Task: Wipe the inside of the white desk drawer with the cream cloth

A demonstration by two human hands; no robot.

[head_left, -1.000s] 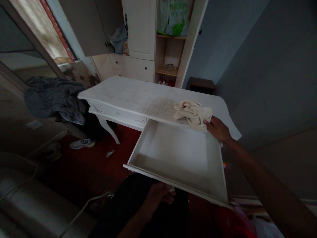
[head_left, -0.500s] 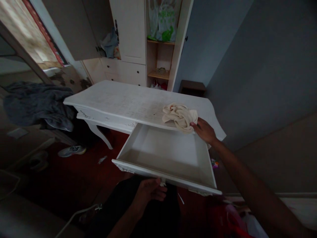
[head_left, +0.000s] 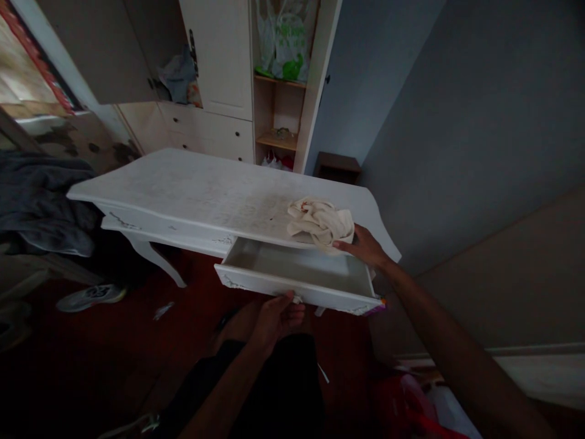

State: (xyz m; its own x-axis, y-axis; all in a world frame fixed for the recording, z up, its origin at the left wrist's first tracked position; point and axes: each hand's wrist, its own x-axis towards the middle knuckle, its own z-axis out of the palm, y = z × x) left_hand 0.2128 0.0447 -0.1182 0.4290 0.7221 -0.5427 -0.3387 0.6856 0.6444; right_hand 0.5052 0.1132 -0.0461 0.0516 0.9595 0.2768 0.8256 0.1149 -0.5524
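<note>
A white desk (head_left: 201, 183) with dark smudges on its top stands in front of me. Its drawer (head_left: 256, 286) is partly pulled out, and the visible inside is bare. My left hand (head_left: 276, 317) has its fingers closed on the small drawer knob (head_left: 297, 299) at the middle of the drawer front. On the desk's right part lies a crumpled cream cloth (head_left: 320, 222), with a small orange-red mark. My right hand (head_left: 365, 247) grips the cloth's right edge between thumb and fingers, above the back right of the drawer.
Behind the desk stands an open white wardrobe (head_left: 223, 73) with plastic bags (head_left: 290, 46) on a shelf. Grey fabric (head_left: 46, 201) hangs at the left, above a shoe (head_left: 91, 297) on the red floor. A red bag (head_left: 397, 408) sits low at the right, near the wall.
The drawer has slid inward toward the desk, with my left hand moving along on its knob. My right hand stays at the cloth. The camera view has shifted slightly right.
</note>
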